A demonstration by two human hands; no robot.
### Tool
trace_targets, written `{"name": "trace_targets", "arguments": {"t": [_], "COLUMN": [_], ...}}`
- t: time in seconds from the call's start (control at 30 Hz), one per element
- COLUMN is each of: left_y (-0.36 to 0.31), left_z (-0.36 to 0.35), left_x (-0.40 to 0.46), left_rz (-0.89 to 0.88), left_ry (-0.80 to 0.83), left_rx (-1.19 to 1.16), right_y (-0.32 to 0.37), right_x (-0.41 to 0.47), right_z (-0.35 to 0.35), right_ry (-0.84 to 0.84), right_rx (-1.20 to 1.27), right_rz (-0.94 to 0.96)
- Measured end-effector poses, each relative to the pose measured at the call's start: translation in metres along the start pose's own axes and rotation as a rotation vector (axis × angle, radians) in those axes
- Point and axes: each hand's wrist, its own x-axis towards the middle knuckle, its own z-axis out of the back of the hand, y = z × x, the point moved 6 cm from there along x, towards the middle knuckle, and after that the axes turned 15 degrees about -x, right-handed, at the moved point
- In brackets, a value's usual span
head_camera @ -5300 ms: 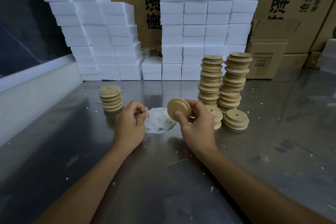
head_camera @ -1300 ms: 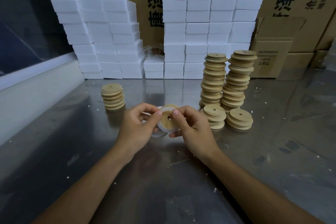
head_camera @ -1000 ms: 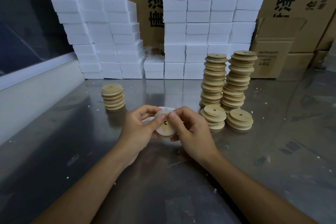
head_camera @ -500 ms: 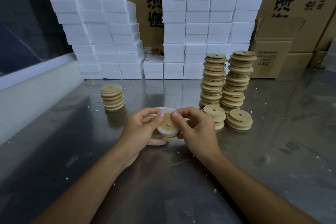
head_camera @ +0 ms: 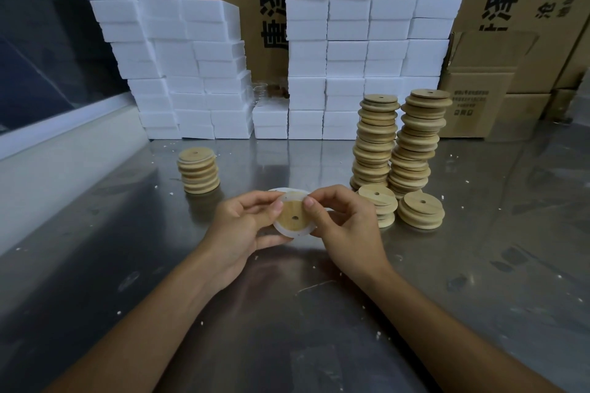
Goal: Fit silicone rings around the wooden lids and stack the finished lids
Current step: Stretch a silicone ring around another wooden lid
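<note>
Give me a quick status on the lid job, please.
Left hand and right hand both grip one wooden lid. White silicone ring partly round its rim. Nothing in the way.

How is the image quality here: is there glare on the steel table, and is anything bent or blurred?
Head view: the steel table shows soft reflections of the foam blocks and lid stacks, with no harsh glare; wide-angle distortion bows the cardboard boxes at the edges; the lid held by both hands is sharp.
</note>
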Motion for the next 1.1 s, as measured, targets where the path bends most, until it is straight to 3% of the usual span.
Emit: {"name": "trace_targets", "arguments": {"t": [0.57, 1.1], "left_y": [-0.012, -0.026], "left_z": [0.003, -0.002], "left_x": [-0.001, -0.003], "left_rz": [-0.103, -0.430], "left_ry": [0.018, 0.059], "left_rx": [0.148, 0.622], "right_y": [-0.009, 0.002], "right_x": [-0.001, -0.004], "right_z": [-0.003, -0.003], "right_ry": [0.109, 0.085], "right_rx": [0.174, -0.254], "right_rz": [-0.144, 0.092]}}
